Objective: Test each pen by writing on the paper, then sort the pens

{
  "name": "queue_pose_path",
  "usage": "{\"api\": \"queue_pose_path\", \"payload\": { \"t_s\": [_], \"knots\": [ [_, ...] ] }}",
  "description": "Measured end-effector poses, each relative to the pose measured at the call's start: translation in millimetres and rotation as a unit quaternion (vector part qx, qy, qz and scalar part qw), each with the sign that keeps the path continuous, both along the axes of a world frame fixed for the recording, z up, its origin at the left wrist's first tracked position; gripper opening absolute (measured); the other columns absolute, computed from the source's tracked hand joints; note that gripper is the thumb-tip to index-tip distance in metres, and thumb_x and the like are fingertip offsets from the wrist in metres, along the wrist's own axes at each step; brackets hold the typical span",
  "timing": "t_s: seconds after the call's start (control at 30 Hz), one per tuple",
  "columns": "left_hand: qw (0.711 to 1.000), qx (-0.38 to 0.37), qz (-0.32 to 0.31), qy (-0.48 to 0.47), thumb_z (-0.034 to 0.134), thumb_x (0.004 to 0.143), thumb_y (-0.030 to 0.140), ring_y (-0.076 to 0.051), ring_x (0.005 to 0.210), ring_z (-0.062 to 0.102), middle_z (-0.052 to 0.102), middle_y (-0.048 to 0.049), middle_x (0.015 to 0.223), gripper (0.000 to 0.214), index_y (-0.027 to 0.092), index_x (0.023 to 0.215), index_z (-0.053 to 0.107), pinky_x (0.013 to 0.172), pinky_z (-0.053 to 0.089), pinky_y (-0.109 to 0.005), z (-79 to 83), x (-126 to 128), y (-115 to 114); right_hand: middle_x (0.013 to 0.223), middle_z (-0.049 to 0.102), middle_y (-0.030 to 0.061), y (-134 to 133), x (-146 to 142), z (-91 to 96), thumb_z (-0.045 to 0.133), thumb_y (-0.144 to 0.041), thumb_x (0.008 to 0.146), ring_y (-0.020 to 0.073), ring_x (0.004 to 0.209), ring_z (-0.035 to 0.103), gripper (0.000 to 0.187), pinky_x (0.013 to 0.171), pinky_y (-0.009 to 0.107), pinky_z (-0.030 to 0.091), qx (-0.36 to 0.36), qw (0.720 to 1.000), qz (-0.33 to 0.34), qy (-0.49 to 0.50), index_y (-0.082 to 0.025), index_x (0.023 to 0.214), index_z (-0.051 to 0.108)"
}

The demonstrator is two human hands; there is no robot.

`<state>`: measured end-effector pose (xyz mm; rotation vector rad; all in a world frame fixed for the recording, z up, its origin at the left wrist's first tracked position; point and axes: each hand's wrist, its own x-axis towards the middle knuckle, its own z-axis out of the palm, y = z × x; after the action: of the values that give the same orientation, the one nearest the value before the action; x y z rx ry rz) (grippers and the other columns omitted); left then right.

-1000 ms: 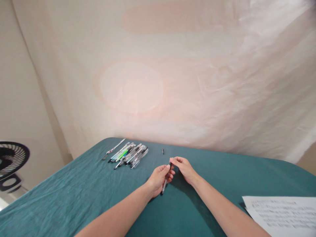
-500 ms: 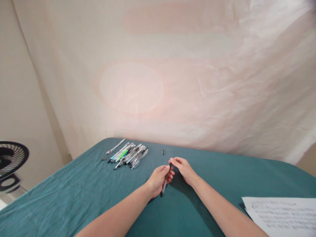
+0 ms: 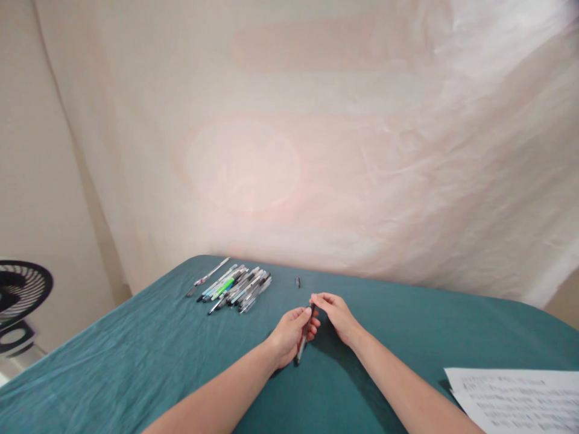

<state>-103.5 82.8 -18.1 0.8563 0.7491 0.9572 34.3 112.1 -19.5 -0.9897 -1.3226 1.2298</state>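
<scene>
A slim pen, dark at its upper part and clearer below, slants between my hands over the table. My left hand is closed around its barrel, thumb on top. At the pen's upper end, the fingertips of my right hand are pinched together on the tip; exactly what they grip there is too small to make out. Beyond my hands lies a small dark pen cap. To the left, a pile of pens in black, white, blue and bright green rests on the cloth.
The table wears a dark green cloth. One pen lies apart, left of the pile. Printed sheets of paper lie at the right front. A black fan stands past the left edge, and a pale cloth hangs behind.
The whole view has shifted slightly, with everything a little lower in the picture. My hands keep the same hold on the pen.
</scene>
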Motion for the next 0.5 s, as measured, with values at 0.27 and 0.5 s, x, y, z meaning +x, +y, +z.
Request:
{"api": "queue_pose_path", "payload": {
  "t_s": [0.27, 0.5],
  "knots": [
    [1.000, 0.003, -0.010, 0.001, 0.050, 0.082, 0.031, -0.004, 0.050, 0.047, 0.056, -0.0017, 0.066, 0.022, 0.010, 0.085, 0.056, 0.048, 0.033, -0.015, -1.7, -0.8, 1.5, 0.067, 0.062, 0.0038, 2.0, 1.8, -0.1, 0.055, -0.056, 0.069, 0.0166, 0.070, 0.054, 0.045, 0.070, 0.028, 0.039, -0.020, 1.000, -0.005, 0.013, -0.014, 0.078, 0.067],
    [1.000, 0.004, -0.010, 0.017, 0.050, 0.082, 0.031, -0.005, 0.050, 0.047, 0.056, -0.0008, 0.066, 0.020, 0.012, 0.081, 0.055, 0.049, 0.033, -0.016, -2.1, -0.9, 2.2, 0.058, 0.057, -0.0006, -3.2, -0.5, 3.3, 0.063, -0.047, 0.066, 0.0127, 0.059, 0.050, 0.033, 0.063, 0.025, 0.038, -0.013, 1.000, 0.001, 0.007, -0.015, 0.071, 0.064]
  ]
}}
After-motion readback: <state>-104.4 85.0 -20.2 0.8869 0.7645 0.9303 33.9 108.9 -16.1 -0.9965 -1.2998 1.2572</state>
